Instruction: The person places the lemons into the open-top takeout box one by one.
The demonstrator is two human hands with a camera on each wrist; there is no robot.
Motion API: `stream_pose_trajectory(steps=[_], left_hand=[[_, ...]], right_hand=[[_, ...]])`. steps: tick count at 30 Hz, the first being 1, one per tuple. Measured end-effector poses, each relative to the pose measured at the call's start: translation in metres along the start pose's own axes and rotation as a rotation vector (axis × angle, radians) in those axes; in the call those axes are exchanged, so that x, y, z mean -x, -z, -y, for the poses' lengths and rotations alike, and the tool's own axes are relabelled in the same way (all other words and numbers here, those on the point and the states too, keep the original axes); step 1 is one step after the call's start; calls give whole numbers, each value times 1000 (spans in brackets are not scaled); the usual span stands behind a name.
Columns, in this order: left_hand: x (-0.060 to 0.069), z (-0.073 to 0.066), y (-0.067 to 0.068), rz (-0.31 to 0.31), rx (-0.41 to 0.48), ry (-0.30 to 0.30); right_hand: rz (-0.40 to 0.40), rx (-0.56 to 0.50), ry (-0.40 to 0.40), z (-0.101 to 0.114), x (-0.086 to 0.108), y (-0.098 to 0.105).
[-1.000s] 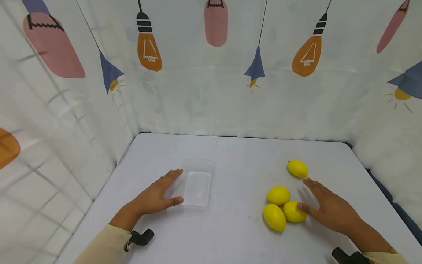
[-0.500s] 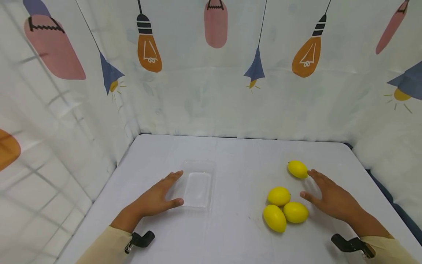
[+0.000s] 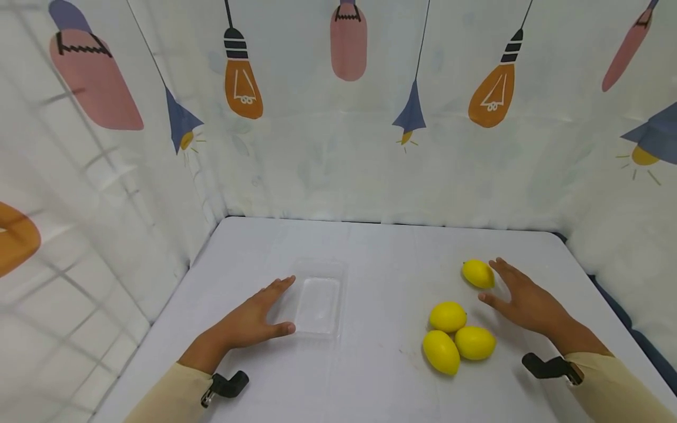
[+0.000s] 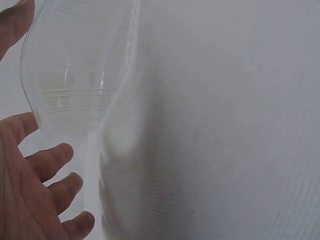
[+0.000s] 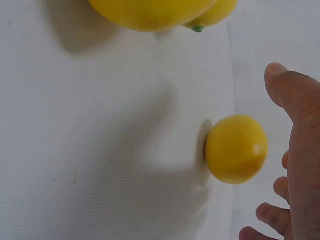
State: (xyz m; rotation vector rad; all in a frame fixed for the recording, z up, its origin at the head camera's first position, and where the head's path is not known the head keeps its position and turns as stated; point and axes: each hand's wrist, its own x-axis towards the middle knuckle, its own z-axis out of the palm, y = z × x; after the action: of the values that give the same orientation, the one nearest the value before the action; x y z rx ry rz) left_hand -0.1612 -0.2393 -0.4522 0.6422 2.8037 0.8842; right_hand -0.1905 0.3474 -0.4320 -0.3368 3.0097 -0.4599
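A clear plastic tray stands left of the table's middle. My left hand is at its left side, thumb and fingers spread. In the left wrist view a fingertip meets the edge of the tray; whether it presses there I cannot tell. Farther right lies a single yellow lemon. My right hand hovers just right of it, thumb apart from the fingers, holding nothing. The right wrist view shows a gap between this lemon and the hand.
Three more lemons lie clustered nearer the front: one at the back, one at front left and one at right. A white cloth covers the table. Printed curtains stand behind and at the sides.
My right hand has moved away from the clustered lemons, forward to the right side of the single far lemon. My left hand stays by the tray. The lemons lie where they were.
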Motion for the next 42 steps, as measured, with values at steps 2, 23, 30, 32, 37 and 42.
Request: stream_pose_trajectory(steps=[2,23,30,32,37,42], left_hand=[[0,0,-1,-5,-8,-3],[4,2,-3,-41,-33,-15],[4,1,-3,-41,-30,-9],[4,1,-3,-39,-28,-6],[3,1,-3,-33,-26,3],[2,2,-4,-25,-18,11]], right_hand=[[-2,3,2,-1,-4,0],[40,12,27,-5,-30,-7],[22,9,43,-3,-30,-6],[21,13,40,-4,-31,-6],[20,14,25,-8,-32,-8],[18,4,16,-10,-34,-7]])
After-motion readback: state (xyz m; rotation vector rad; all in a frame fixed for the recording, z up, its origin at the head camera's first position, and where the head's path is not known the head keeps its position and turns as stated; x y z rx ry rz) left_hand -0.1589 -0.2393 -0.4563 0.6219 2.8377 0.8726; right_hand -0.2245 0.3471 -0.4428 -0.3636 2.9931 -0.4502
